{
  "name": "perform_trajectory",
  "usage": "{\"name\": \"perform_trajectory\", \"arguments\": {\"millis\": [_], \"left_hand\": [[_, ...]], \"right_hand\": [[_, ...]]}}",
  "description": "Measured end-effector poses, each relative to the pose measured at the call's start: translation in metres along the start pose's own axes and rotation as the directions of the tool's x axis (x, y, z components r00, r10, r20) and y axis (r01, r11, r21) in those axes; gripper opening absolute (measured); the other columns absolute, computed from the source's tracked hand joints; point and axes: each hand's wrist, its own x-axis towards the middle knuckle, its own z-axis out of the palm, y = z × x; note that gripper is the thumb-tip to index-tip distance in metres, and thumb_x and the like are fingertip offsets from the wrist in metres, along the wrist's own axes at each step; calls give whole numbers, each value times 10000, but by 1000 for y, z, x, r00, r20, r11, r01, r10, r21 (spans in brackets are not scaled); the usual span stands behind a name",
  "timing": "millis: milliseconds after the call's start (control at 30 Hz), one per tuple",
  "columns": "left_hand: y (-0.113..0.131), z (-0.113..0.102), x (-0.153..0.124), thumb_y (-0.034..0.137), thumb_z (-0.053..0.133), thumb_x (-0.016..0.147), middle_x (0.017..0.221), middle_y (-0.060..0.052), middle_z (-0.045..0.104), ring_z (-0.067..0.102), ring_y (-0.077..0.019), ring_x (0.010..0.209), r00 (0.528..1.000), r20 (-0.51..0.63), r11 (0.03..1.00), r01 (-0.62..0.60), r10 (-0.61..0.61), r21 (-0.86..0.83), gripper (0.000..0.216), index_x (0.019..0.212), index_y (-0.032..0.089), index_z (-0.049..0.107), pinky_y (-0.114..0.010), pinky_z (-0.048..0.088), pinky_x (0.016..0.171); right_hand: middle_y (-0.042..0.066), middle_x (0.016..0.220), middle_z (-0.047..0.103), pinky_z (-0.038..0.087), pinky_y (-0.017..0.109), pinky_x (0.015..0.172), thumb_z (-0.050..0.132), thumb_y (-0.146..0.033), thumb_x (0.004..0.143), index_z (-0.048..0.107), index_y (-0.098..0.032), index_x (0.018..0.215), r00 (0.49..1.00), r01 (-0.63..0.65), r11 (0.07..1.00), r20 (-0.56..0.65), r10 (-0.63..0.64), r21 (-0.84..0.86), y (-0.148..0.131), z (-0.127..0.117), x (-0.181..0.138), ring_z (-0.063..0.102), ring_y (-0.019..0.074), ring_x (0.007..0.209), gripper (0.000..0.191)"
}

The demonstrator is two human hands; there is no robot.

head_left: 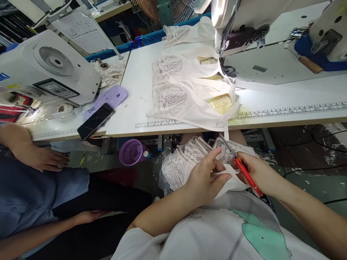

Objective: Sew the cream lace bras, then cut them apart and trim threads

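My left hand [204,177] pinches the edge of a white lace bra [177,169] bunched on my lap. In my right hand [253,168] are red-handled scissors [245,173], their metal blades pointing up and left towards the table edge. The right fingers are close to the white fabric by my left fingertips; whether they also grip it is hidden. More white lace bras [173,97] lie on the table just above, partly under the sewing machine [230,39]. A white strap end hangs over the table edge near the blade tips.
A printed ruler strip [284,110] runs along the table's front edge. To the left are a second sewing machine [51,68], a black phone [95,121] and a purple card [115,96]. A purple basket [131,152] stands below. A co-worker's hand [43,157] is at far left.
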Motion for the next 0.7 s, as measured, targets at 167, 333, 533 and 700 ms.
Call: {"name": "perform_trajectory", "arguments": {"millis": [167,333,533,700], "left_hand": [[0,-3,6,309,580,801,690,-25,574,519,-121,646,995,-28,994,94,-96,-59,162,733,164,602,-229,416,602],[1,-6,9,329,579,780,620,2,501,450,-102,587,965,-32,956,252,-259,-151,225,646,159,521,-219,367,548],[0,-5,9,333,568,753,605,11,468,412,-98,575,948,-71,942,295,-309,-159,235,620,166,471,-223,338,529],[1,-6,8,323,564,746,584,19,444,393,-99,570,949,-141,958,268,-280,-99,232,607,172,456,-230,322,527]], "right_hand": [[-53,562,435,363,234,442,594,-286,598,413,-232,607,1000,15,1000,6,-15,20,7,-2,-3,414,124,522,189],[89,1018,619,509,338,737,718,-381,668,492,-224,787,982,158,981,84,-168,111,21,-16,-12,581,240,889,300],[56,840,626,507,317,672,714,-454,687,509,-233,772,964,255,966,-67,-258,-50,33,-5,-20,580,217,775,314],[34,764,616,496,284,575,651,-505,740,546,-230,788,961,226,967,-138,-240,-114,45,-1,-21,567,193,689,298]]}}
